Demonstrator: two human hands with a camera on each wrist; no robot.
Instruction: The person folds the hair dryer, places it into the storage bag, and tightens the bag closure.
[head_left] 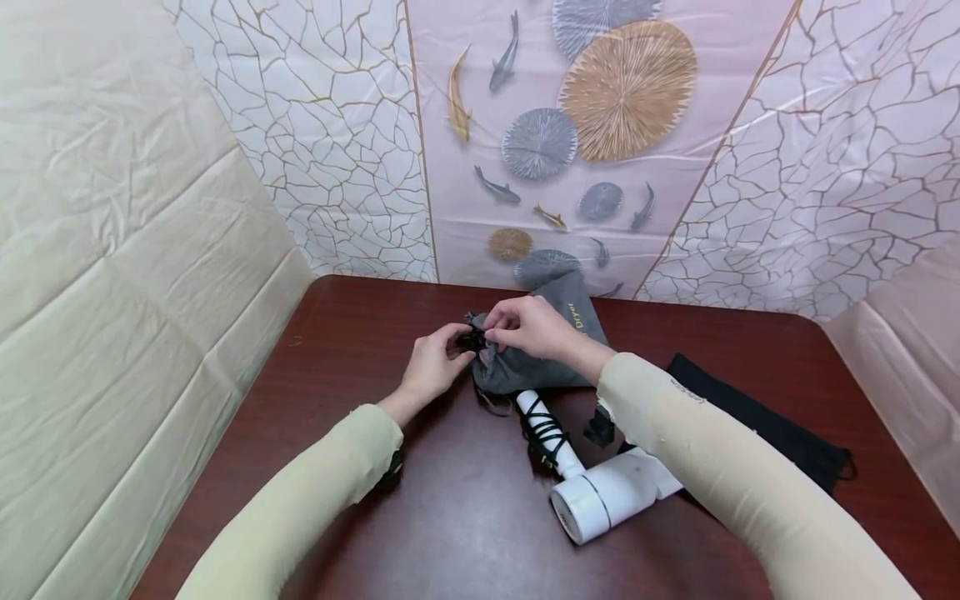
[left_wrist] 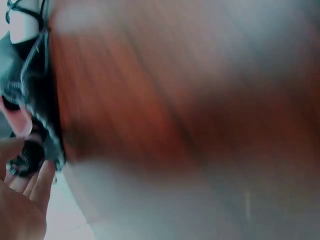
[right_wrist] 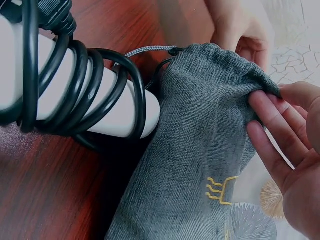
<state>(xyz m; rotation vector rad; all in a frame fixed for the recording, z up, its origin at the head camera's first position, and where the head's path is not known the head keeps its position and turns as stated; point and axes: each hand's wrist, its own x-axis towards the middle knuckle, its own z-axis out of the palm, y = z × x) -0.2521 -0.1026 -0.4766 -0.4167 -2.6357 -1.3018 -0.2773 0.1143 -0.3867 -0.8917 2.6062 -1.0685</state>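
Reddish-brown table (head_left: 442, 517), patterned cloth (head_left: 360, 158) hung behind it. Gray pouch (head_left: 521, 371) has its mouth right between the hands, with its body running out under and past the right one. Looks like soft, light fabric to me: floppy, grippy, nothing to break. I'd grab it by the gathered rim, since the body would probably just sag. Right hand (head_left: 536, 329) is pinching that rim, left hand (head_left: 435, 364) has its thumb and fingers round a black piece (head_left: 471, 340) at the opening; can't tell what it is. Denim-ish weave, gold print, drawstring trailing toward the white dryer (head_left: 611, 496) below the right hand.
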